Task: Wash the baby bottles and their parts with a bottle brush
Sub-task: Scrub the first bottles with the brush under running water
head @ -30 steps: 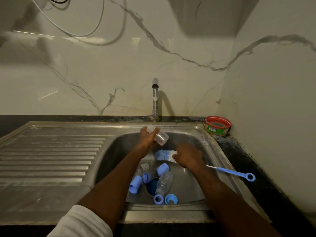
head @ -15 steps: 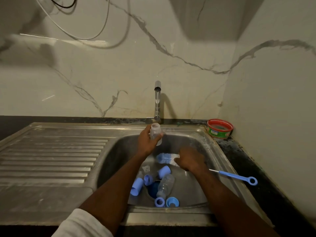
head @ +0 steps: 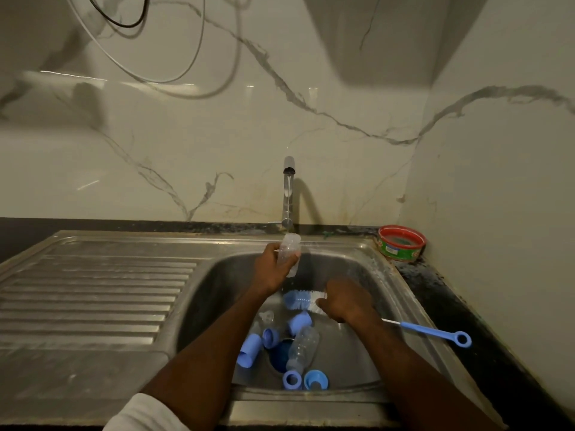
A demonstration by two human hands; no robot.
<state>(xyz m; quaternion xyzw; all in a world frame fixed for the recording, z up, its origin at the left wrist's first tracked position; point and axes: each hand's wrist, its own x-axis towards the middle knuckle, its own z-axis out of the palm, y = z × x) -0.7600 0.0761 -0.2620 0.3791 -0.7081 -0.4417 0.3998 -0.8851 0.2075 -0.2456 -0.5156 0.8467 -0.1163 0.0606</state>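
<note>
A: Left hand (head: 271,269) is up under the tap (head: 288,194), fingers wrapped round a clear bottle (head: 289,253) held roughly upright over the back of the sink (head: 367,262).

B: And the right hand (head: 345,301) is curled tight round the bottle brush (head: 300,299), gripping it just behind the blue and white bristles. The head points left, just below the bottle but apart from it.

A: The brush's blue handle (head: 435,332) sticks out past the wrist, ring end over the sink's right edge.

B: Down in the basin, a second clear bottle (head: 303,346) lies on its side across the drain, with blue caps and rings scattered round it and a clear teat (head: 267,315) just above them.

A: On the worktop (head: 451,306) in the corner, a red-rimmed green tub (head: 401,244) sits against the wall.
</note>
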